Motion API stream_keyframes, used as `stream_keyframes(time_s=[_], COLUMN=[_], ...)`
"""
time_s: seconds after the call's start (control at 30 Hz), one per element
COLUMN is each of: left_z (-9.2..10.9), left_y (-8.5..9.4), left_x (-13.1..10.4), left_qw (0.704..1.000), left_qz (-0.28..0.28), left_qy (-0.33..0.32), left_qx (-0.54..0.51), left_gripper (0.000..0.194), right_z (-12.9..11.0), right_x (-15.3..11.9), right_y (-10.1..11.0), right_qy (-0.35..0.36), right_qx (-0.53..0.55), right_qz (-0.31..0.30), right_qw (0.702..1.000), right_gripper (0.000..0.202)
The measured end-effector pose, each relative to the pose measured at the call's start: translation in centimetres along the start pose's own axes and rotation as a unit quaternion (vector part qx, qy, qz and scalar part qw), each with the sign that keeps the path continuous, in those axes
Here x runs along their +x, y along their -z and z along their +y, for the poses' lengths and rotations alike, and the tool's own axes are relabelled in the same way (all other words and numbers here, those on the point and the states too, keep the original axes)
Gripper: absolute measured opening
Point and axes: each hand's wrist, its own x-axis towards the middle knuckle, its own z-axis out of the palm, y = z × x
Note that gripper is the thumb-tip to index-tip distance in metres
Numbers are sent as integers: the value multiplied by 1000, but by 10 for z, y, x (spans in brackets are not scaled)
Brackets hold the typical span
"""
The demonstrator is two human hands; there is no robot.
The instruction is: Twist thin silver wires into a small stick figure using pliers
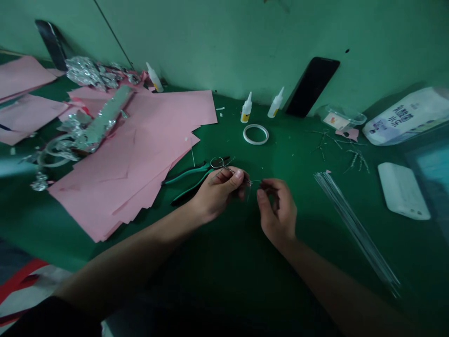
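My left hand [215, 194] is closed in a pinch around a thin twisted wire piece [216, 162], whose round loop stands out past the fingers on the left. From the other side of that grip, a fine strand reaches across the gap to my right hand [278, 213]. My right thumb and forefinger are pinched at the strand's end. Pliers with green and black handles [187, 174] lie on the table just left of my left hand, partly hidden by it. A bundle of straight wires [354, 229] rests to the right of my right hand.
Pink sheets [150, 140] and silver foil pieces [87, 72] cover the left side. Behind my hands are a white tape roll [256, 134] and small glue bottles [246, 110]. Branched wire pieces [358, 159], a leaning phone [313, 86] and a white device [403, 192] are at right.
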Motion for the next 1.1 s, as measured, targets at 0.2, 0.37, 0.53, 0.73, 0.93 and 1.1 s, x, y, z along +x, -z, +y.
stream_keyframes(time_s=[0.2, 0.37, 0.53, 0.73, 0.93, 1.1], left_z=[-17, -20, -24, -25, -24, -23], left_y=[9, 11, 12, 10, 9, 9], left_x=[5, 6, 8, 5, 2, 3], left_qw=[998, 995, 990, 983, 966, 937], left_qz=[-11, 8, 9, 6, 2, 0], left_qy=[-24, -44, -55, -76, -107, -159], left_qx=[59, 94, 128, 169, 235, 311], left_gripper=[25, 20, 17, 14, 12, 7], right_z=[9, 3, 3, 1, -1, -3], right_x=[2, 3, 1, -1, 0, 2], right_y=[1, -1, -2, 1, -2, 1], right_qy=[71, 67, 73, -66, -142, -144], right_qx=[-112, -165, -154, -57, 19, 30], right_qz=[79, -19, -53, -52, -11, -15], right_qw=[988, 984, 984, 995, 990, 989], right_gripper=[7, 19, 10, 10, 16, 11])
